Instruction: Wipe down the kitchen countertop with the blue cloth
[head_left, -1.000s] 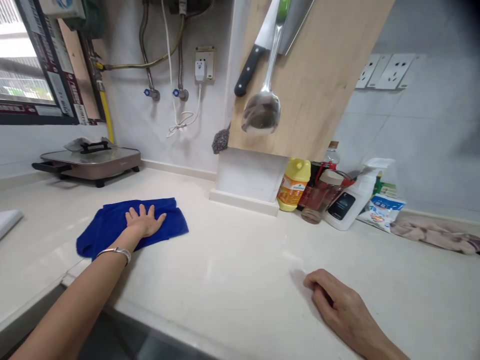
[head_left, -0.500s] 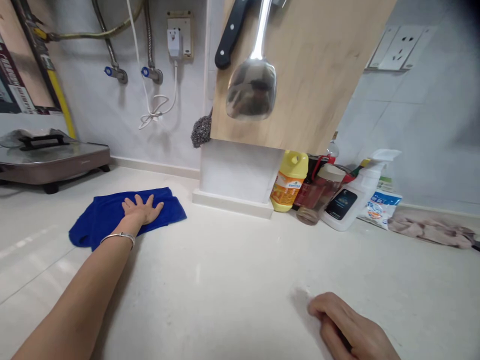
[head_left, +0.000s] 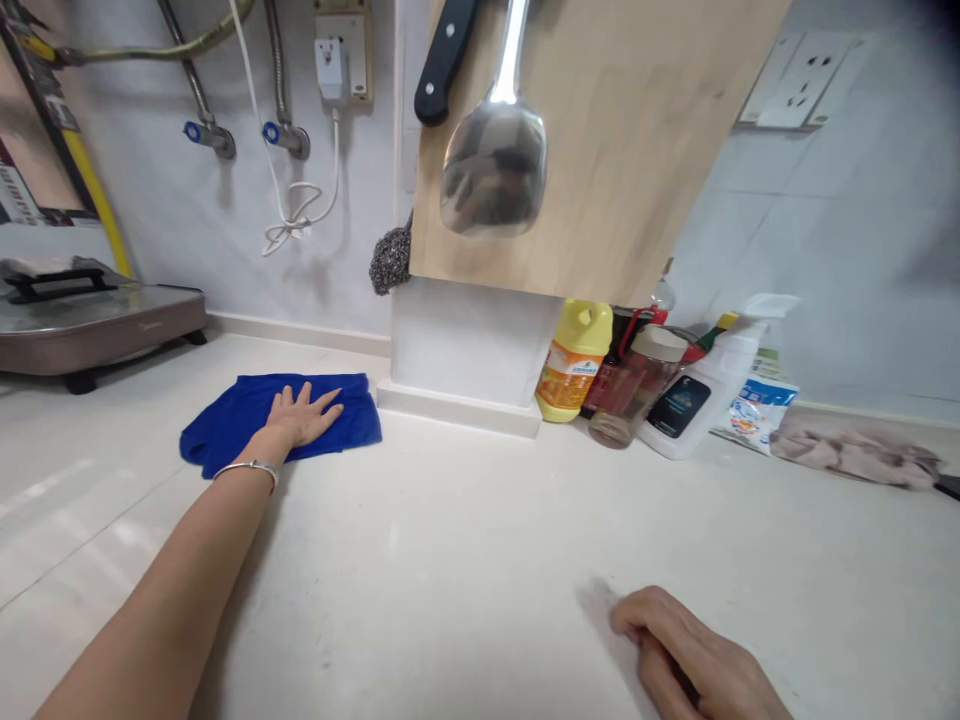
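A blue cloth [head_left: 232,418] lies spread on the white countertop [head_left: 420,560], with some folds at its left end. My left hand [head_left: 301,418] presses flat on top of it, fingers spread, close to the foot of the wall column. A silver bangle [head_left: 255,470] circles the left wrist. At the lower right, my right hand [head_left: 697,645] rests on the countertop with its fingers curled in. Nothing shows in it, and part of the palm is hidden.
An electric pan [head_left: 112,320] stands at the left. Above the counter hang a wooden board [head_left: 622,150], a spatula [head_left: 495,170], a knife handle [head_left: 446,60] and a steel scourer [head_left: 391,260]. A yellow jug [head_left: 576,360], a jar [head_left: 637,385], a spray bottle [head_left: 694,400] and a beige cloth [head_left: 855,455] line the right wall.
My left hand has slid to the right, and the blue cloth has moved with it toward the column. My right hand stays about where it was. The view has shifted slightly.
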